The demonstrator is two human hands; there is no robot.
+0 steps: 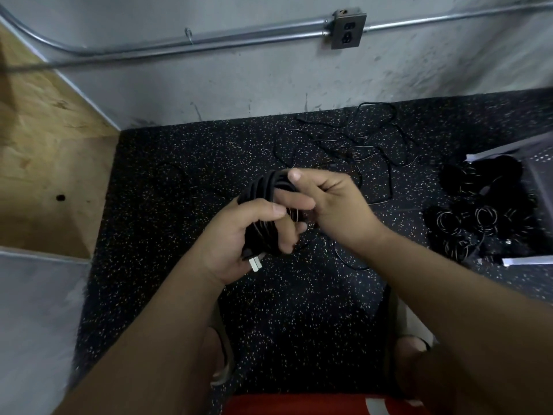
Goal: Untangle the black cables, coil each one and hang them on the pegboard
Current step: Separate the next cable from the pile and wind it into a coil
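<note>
My left hand [239, 235] grips a coiled black cable [266, 187] at waist height, and the cable's two-prong plug [256, 263] sticks out below the palm. My right hand [332, 205] pinches the upper loops of the same coil, thumb on top. Beyond my hands a tangle of thin black cables [350, 145] lies spread on the speckled black floor. A pegboard [541, 163] lies at the right edge, with several coiled black cables [481, 217] resting on and beside it.
A grey concrete wall [239, 85] with a metal conduit [209, 44] and a power outlet [347, 29] stands ahead. A plywood panel [45, 160] leans at the left. My sandalled feet [410, 345] stand on the floor below.
</note>
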